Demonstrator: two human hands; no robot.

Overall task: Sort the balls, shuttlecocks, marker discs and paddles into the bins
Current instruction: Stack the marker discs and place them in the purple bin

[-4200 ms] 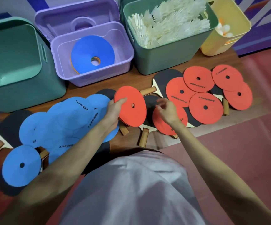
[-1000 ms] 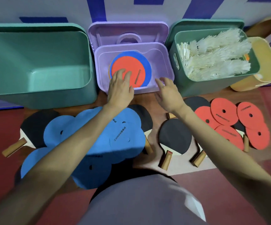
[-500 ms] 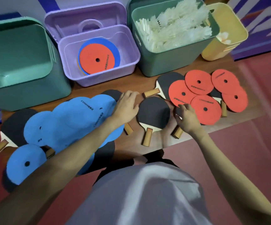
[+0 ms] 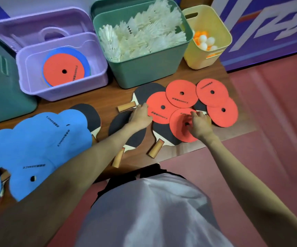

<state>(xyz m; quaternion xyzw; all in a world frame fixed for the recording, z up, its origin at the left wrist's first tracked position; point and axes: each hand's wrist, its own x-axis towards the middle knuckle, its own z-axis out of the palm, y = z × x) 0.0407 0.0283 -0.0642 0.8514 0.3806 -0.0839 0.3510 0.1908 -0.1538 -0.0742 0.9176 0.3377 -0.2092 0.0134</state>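
Several red marker discs point(image 4: 181, 96) overlap on the wooden strip, lying partly over black paddles point(image 4: 145, 91). My right hand point(image 4: 200, 125) pinches the nearest red disc point(image 4: 178, 128), fingers curled over its far edge and thumb by its hole. My left hand point(image 4: 140, 116) curls its fingertips at the left edge of a neighbouring red disc point(image 4: 159, 108), resting over another paddle point(image 4: 122, 134). A pile of blue discs point(image 4: 37, 139) covers more paddles at the left. The purple bin point(image 4: 62, 93) holds a red disc point(image 4: 62, 70) on top of blue ones.
A green bin point(image 4: 144, 73) is full of white shuttlecocks point(image 4: 140, 36). A yellow bin point(image 4: 197, 59) holds white and orange balls point(image 4: 204, 41). A large teal bin point(image 4: 1, 104) stands at the far left. Red mat point(image 4: 277, 131) lies to the right.
Both hands have moved right onto the red discs: the left left the paddle by the blue pile, and the right went from a paddle handle to the nearest red disc.
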